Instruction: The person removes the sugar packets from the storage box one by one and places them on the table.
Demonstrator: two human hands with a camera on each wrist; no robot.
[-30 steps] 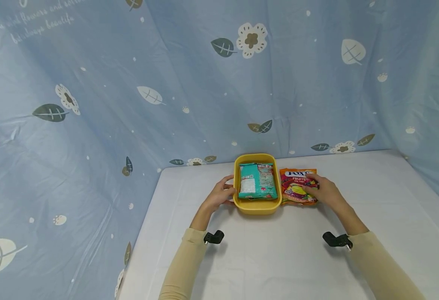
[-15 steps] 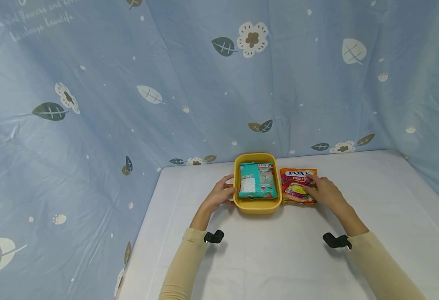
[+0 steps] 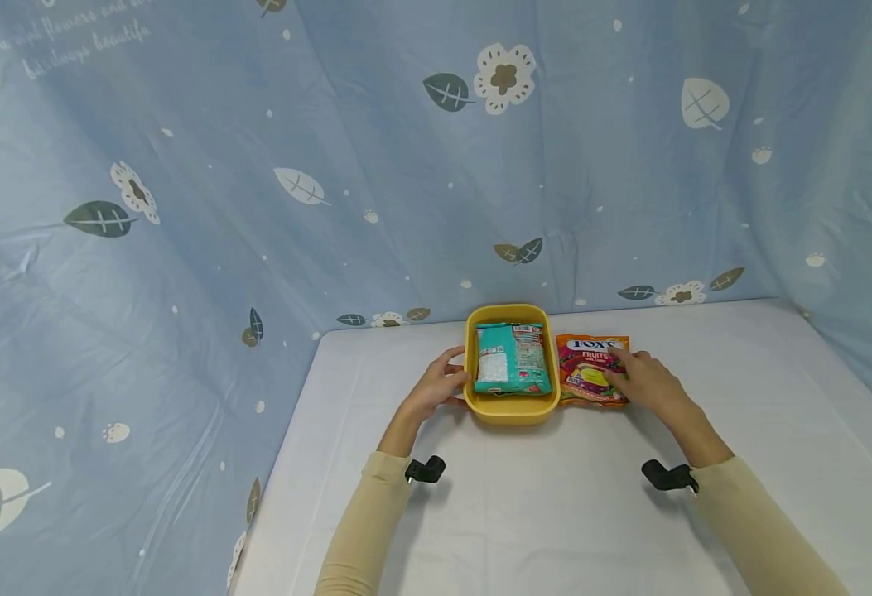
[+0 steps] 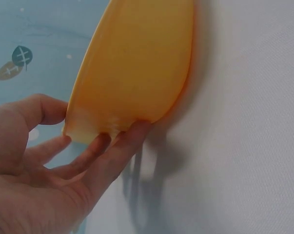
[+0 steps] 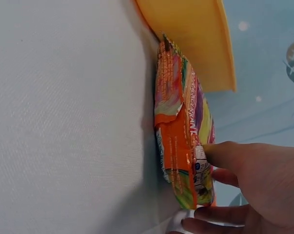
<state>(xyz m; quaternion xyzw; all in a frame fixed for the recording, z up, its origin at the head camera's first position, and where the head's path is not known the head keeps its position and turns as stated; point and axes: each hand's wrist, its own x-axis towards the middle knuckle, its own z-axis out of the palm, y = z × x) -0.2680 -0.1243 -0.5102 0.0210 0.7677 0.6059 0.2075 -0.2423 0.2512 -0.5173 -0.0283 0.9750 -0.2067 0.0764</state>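
Right of centre in the head view, the orange candy pouch [image 3: 581, 377] looks light, pliable and slick, probably best pinched at its right edge, where the right hand's [image 3: 657, 386] bent fingers and thumb hold it. Just to its left, the yellow tub [image 3: 513, 419], seemingly stiff, contains a teal packet [image 3: 512, 359]; the left hand's [image 3: 433, 389] loosely extended fingers touch the tub's left wall.

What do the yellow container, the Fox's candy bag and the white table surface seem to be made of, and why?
Yellow container: probably smooth plastic, with rounded corners and sheen.
Fox's candy bag: likely glossy plastic film, crinkled, with highlights.
White table surface: perhaps matte cloth, showing fine weave-like texture.
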